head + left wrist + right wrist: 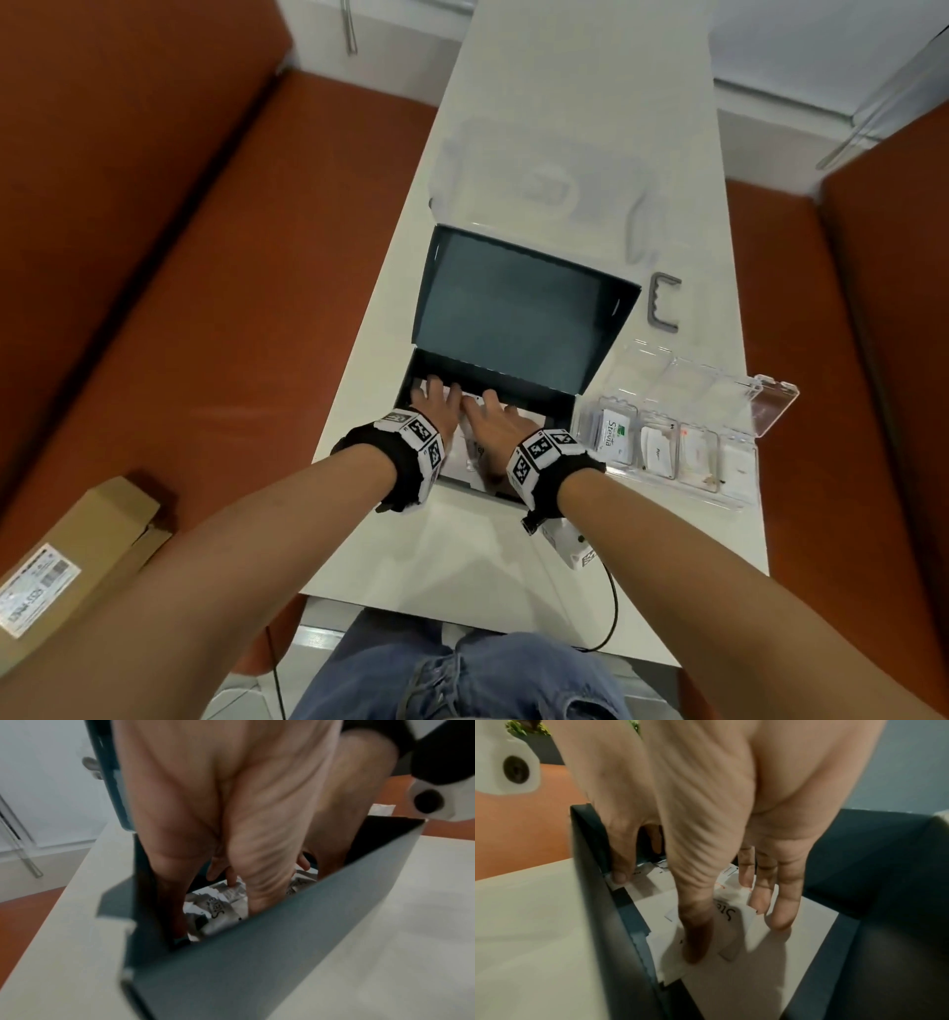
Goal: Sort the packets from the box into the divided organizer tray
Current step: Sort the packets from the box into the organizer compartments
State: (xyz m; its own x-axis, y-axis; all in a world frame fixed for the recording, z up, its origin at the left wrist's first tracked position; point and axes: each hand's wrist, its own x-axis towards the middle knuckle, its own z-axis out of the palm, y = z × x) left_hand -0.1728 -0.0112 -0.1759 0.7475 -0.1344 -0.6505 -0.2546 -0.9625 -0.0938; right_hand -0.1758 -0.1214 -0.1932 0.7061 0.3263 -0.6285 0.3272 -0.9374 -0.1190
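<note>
- Both hands are down inside the dark box (513,318), which sits in the middle of the white table (667,205) with its lid standing open on the far side.
- The left hand (434,403) has its fingers (232,880) pointing down, with the tips on the heap of packets (218,908) at the left end of the box. I cannot tell if it has got hold of one.
- The right hand (493,419) has its fingers spread out. From the wrist camera, its thumb (695,939) is pressing on a white packet (731,923) with black letters, and the other fingers (782,902) are straight, pointing down beside it. It looks like it is about to pick that packet up, but it has not closed on it yet.
- The clear tray (683,411) is just to the right of the box, with its lid flipped open.
- The near row of the tray already has packets in it. One slot holds a Stevia packet (613,434), and the three slots to its right hold white ones (657,447).
- The far row of the tray looks bare.
- So the job is partly done, I think. Some packets are sorted, but there are more loose ones in the box, mostly at the left end and under the hands.
- What is left is to take those out, one kind at a time, and drop each into its slot.
- A grey handle piece (665,303) lies on the table past the tray, and a brown cardboard box (77,555) sits on the orange seat (179,257) to the left.
</note>
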